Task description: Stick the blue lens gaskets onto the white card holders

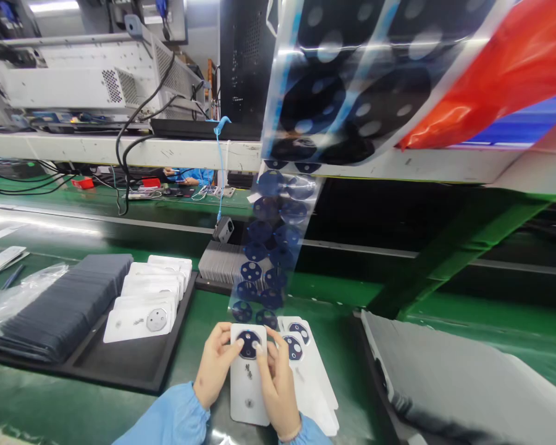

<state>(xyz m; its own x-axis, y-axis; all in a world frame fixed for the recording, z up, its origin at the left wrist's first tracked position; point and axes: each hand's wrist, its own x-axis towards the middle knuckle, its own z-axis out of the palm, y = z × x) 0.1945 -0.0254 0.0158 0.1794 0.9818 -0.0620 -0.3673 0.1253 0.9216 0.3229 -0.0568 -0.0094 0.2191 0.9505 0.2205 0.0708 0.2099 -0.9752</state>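
Note:
My left hand and my right hand both grip a white back cover held upright over the green bench. Their thumbs press on a dark blue round lens sticker at the cover's top. Under it lie several more white covers, fanned out to the right, with the same blue rings. A clear strip of blue round stickers hangs from above, right behind the cover. Its upper end looms large and blurred near the camera.
A black tray at left holds stacks of white covers and dark plates. A grey tray lies at right. A plastic bag sits far left. Behind run a conveyor, a shelf with cables and machines, and red film.

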